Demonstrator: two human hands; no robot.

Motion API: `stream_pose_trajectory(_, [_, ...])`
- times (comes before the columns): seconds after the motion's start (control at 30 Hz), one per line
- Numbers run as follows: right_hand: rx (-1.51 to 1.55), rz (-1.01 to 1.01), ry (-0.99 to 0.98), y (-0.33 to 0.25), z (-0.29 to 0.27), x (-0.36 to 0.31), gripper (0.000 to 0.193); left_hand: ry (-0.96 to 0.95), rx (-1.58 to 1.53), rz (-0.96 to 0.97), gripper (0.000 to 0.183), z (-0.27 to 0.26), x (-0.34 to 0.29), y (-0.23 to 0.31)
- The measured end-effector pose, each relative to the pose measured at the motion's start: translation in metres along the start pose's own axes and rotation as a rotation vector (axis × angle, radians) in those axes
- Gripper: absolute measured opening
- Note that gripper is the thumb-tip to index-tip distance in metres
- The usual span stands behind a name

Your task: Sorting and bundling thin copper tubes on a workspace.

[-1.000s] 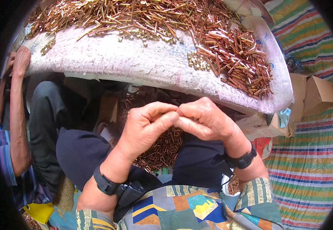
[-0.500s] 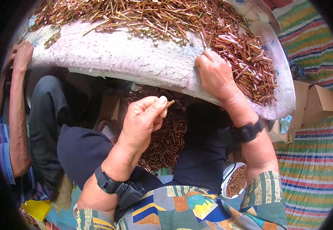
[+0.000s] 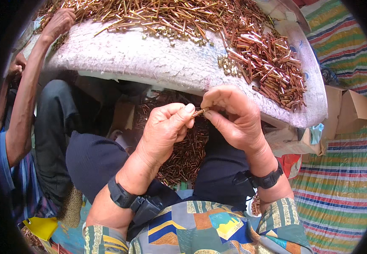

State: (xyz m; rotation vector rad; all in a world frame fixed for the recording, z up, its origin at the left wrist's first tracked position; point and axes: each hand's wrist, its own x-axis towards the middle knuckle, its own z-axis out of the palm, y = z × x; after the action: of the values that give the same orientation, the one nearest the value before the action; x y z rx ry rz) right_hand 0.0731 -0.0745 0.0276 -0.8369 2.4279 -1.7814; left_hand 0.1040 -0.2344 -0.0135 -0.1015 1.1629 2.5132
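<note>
In front of my lap my two hands meet over a small metal piece. My left hand (image 3: pixel 163 129) is closed, its thumb and forefinger pinching a thin copper-coloured rod (image 3: pixel 198 112). My right hand (image 3: pixel 236 118) pinches the brass-coloured end of the piece between thumb and forefinger, its other fingers curled above. Whether that end is a separate fitting I cannot tell. Beyond them, a white padded tabletop (image 3: pixel 149 63) bears a large heap of copper-coloured rods (image 3: pixel 263 55). Small brass fittings (image 3: pixel 230 66) lie at the heap's near edge.
Below my hands, between my knees, lie many more rods (image 3: pixel 183 158). At the left a co-worker's hand (image 3: pixel 60 23) reaches onto the heap. A cardboard box (image 3: pixel 352 112) stands right of the table on a striped sheet (image 3: pixel 340 178). A white bucket (image 3: pixel 254 206) sits by my right forearm.
My right hand has come back from the rod heap to my left hand and now grips the piece's end. The co-worker's hand has moved from the table's edge onto the heap.
</note>
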Motion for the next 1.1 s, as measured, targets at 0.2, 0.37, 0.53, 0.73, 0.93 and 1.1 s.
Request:
stream_pose_trajectory(0.2, [-0.122, -0.091, -0.069, -0.005, -0.003, 0.000, 0.032, -0.005, 0.074, 0.018, 0.028, -0.003, -0.003, -0.002])
stream_pose_trajectory(0.37, [-0.125, -0.069, -0.077, -0.009, -0.001, 0.001, 0.036, -0.010, 0.098, 0.077, 0.027, -0.003, -0.004, -0.003])
stream_pose_trajectory(0.53, [-0.077, -0.044, -0.012, -0.012, 0.001, -0.003, 0.035, -0.021, 0.215, 0.173, 0.026, -0.001, -0.005, 0.001])
stream_pose_trajectory(0.73, [-0.305, -0.332, -0.014, -0.015, 0.004, -0.008, 0.026, -0.073, 0.071, -0.016, 0.026, -0.002, -0.010, 0.007])
stream_pose_trajectory(0.93, [0.070, 0.298, -0.016, -0.014, 0.004, -0.018, 0.011, -0.025, 0.533, 0.216, 0.025, 0.006, -0.013, 0.009])
stream_pose_trajectory(1.1, [0.339, 0.264, 0.040, -0.012, 0.012, -0.023, 0.006, -0.016, 0.344, 0.178, 0.025, 0.006, -0.012, 0.009])
